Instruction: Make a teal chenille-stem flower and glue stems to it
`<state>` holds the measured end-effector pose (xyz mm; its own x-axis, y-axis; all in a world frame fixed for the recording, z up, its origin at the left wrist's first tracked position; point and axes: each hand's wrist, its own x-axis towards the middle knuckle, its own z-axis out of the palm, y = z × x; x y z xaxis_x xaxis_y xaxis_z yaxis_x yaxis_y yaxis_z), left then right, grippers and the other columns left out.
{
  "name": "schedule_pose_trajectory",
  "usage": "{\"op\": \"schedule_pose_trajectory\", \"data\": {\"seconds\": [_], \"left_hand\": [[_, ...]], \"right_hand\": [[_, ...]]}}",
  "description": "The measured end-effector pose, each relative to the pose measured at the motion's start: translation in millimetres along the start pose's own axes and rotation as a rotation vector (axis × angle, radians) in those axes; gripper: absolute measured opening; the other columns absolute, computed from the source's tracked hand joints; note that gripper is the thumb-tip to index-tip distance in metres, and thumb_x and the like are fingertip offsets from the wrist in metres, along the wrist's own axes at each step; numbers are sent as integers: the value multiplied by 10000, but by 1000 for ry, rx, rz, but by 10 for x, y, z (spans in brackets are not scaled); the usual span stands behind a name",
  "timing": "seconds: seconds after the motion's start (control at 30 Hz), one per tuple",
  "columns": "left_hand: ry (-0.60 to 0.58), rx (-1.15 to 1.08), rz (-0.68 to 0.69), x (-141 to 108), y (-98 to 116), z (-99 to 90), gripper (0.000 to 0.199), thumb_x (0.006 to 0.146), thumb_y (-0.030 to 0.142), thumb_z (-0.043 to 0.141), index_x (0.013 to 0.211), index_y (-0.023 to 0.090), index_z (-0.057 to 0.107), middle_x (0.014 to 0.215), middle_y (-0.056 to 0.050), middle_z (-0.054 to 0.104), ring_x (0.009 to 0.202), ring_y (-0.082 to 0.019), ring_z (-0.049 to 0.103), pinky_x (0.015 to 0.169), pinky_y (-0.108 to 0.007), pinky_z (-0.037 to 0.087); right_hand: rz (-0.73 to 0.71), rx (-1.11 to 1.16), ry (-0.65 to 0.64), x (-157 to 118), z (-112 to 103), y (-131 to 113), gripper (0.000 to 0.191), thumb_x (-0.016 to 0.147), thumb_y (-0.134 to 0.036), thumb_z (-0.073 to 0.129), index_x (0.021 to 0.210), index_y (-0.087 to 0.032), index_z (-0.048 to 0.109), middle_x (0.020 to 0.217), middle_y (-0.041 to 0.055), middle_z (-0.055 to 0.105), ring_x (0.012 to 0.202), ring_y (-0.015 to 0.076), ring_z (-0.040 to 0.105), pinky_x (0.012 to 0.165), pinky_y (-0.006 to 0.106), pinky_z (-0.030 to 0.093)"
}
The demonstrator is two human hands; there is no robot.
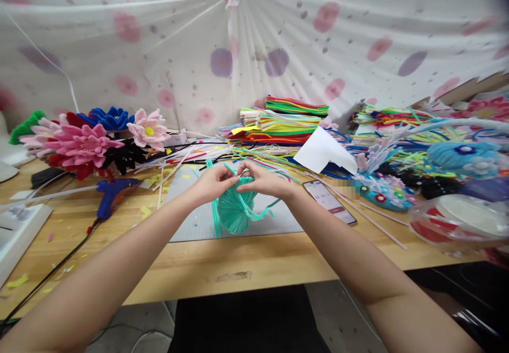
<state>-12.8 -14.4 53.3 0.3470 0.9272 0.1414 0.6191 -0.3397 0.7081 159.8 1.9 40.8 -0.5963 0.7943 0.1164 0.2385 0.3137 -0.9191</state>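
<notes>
A rounded, ribbed piece of teal pipe cleaners (234, 212) stands over the grey mat (191, 220), with loose stems trailing from its right side. My left hand (218, 183) pinches at its top edge, thumb and fingers pressed together. From the other side my right hand (262, 179) meets it, its fingertips closed on the same top edge. Both hands' tips nearly touch each other there. More straight teal pipe cleaners (217, 220) lie on the mat just left of the piece. Exactly which stem each hand grips is partly hidden by the fingers.
A blue glue gun (113, 194) lies at the left, its cord running to the front. Fuzzy flowers (85, 143) stand behind it. Bundles of coloured pipe cleaners (282, 122) are piled at the back. A phone (330, 202) and white paper (324, 151) lie right of the mat.
</notes>
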Motion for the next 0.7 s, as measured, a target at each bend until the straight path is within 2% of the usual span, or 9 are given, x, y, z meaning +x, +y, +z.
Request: {"op": "schedule_pose_trajectory", "data": {"seconds": [0.1,0.17,0.3,0.43,0.53,0.6,0.7], "left_hand": [[-102,-232,-83,22,-49,10,247,639,377,620,564,158,535,505,26,471,464,-86,377,457,-230,253],[-59,-293,-115,30,-66,23,238,592,353,657,549,152,537,498,31,470,457,-75,363,452,-224,243],[58,-329,-145,29,-71,56,228,559,325,677,549,149,533,494,46,441,456,-64,340,445,-215,224],[-16,-397,-161,1,-50,55,259,580,372,664,597,149,532,526,45,444,478,-68,357,455,-214,235],[-96,-385,-161,-25,-47,56,269,554,359,687,622,146,538,551,43,459,505,-73,378,473,-214,254],[-76,-361,-168,-34,-61,74,277,508,325,713,586,148,515,528,54,432,496,-69,363,469,-212,243],[17,-342,-192,-41,-86,113,296,481,305,719,525,157,467,480,74,362,457,-56,301,449,-212,198]], "right_hand": [[11,-73,-21,-1,-18,30,371,630,-274,672,908,-200,438,872,-8,508,795,121,494,632,223,387],[11,-124,-55,-11,-25,15,422,610,-300,692,940,-205,447,907,-1,511,806,127,489,636,226,390],[42,-239,-88,-28,-10,-41,522,556,-286,725,996,-205,457,901,-6,507,760,125,471,619,229,376],[99,-313,-78,-28,23,-34,490,573,-273,703,986,-190,453,844,-16,495,744,128,462,613,233,363],[86,-315,-72,-31,40,-4,484,552,-237,711,959,-186,454,890,-5,498,801,138,465,647,234,369],[99,-311,-58,-34,47,3,497,540,-226,716,961,-188,454,918,2,502,809,140,465,653,233,368],[114,-322,-58,-35,55,-20,520,541,-283,722,986,-199,468,886,0,518,777,144,472,628,235,358]]}}
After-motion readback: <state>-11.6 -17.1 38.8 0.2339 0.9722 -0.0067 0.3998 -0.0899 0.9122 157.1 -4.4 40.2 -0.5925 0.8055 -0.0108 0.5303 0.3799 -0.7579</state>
